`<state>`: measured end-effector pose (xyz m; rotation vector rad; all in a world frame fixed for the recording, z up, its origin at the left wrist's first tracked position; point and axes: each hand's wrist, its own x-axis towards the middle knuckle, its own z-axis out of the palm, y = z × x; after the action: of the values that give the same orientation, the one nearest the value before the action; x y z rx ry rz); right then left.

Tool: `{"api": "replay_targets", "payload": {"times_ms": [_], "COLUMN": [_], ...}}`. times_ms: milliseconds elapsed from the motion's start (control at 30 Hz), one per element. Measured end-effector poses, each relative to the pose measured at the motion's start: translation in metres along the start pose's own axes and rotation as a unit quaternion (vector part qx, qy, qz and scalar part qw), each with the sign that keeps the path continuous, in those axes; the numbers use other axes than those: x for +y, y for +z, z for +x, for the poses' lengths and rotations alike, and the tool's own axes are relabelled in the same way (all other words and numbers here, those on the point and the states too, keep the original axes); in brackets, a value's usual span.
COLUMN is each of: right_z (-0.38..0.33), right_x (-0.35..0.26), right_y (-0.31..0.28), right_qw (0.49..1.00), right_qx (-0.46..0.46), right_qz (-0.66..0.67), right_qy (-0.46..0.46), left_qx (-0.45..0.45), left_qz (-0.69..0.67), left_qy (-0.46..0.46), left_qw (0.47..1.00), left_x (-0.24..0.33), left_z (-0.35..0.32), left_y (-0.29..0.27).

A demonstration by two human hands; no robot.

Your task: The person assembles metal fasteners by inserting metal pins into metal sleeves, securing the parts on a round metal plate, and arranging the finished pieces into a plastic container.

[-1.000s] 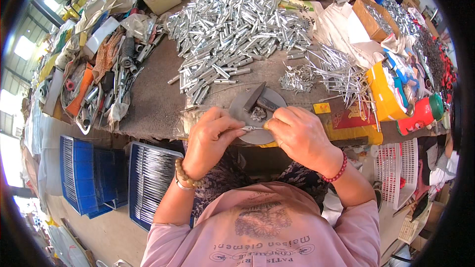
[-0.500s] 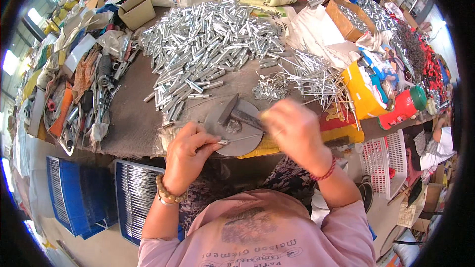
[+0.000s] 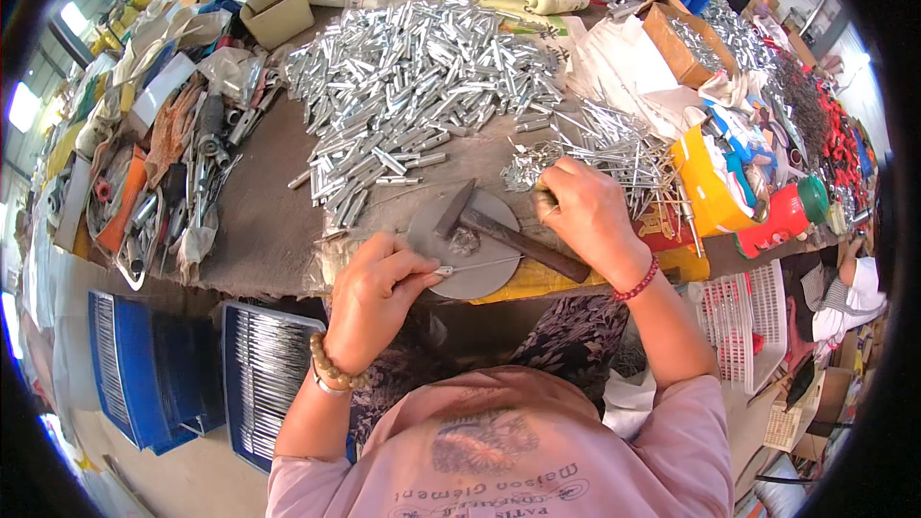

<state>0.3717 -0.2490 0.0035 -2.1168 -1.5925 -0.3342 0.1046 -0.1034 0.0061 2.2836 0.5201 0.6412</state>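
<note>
We see the left hand (image 3: 376, 299) with its grip pressed together on a thin silver metal pin (image 3: 477, 267), pinching one end between thumb and fingertips while the rest of the pin lies across the round grey metal plate (image 3: 480, 273) at the near edge of the bench (image 3: 259, 221). On that same plate lies a hammer with a dark steel head and a brown wooden handle (image 3: 499, 230), its handle running out toward the right, free of either hand. Our right hand (image 3: 585, 216) sits just past the plate, fingers curled down into a loose heap of thin silver wire pins (image 3: 614, 149); we cannot tell whether its grip has closed on any of them. Farther out, a big pile of short silver metal tubes (image 3: 413, 86) covers the middle of the bench. To the left lies a jumble of worn tools and rags (image 3: 163, 173), and to the right a yellow plastic box (image 3: 710, 182) beside a red bottle with a green cap (image 3: 782, 216). Below the bench edge on the left stand two blue plastic crates (image 3: 125, 364), the nearer one filled with rows of thin pins. A white plastic basket (image 3: 748, 326) stands low on the right.
</note>
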Motion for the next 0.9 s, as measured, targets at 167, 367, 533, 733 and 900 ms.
{"api": "replay_targets", "payload": {"times_ms": [167,367,533,733,900], "right_z": [0.002,0.000,0.006,0.006,0.005], "right_x": [-0.033,-0.077,-0.080,-0.084,-0.086], "right_y": [-0.023,-0.011,-0.004,-0.005,-0.007], "right_qw": [0.977,0.949,0.953,0.958,0.960], "right_qx": [-0.051,-0.096,-0.099,-0.095,-0.092], "right_qz": [0.202,0.295,0.274,0.248,0.203], "right_qy": [0.042,-0.056,-0.077,-0.108,-0.167], "left_qx": [0.003,0.009,0.025,0.021,0.008], "left_qz": [0.014,0.012,0.014,0.027,0.043], "left_qy": [0.029,0.032,0.045,0.048,0.042], "left_qw": [0.999,0.999,0.999,0.998,0.998], "left_x": [-0.005,-0.005,-0.006,-0.002,0.000], "left_z": [0.000,-0.001,0.001,0.000,0.002], "left_y": [0.001,0.001,0.002,0.003,0.003]}}
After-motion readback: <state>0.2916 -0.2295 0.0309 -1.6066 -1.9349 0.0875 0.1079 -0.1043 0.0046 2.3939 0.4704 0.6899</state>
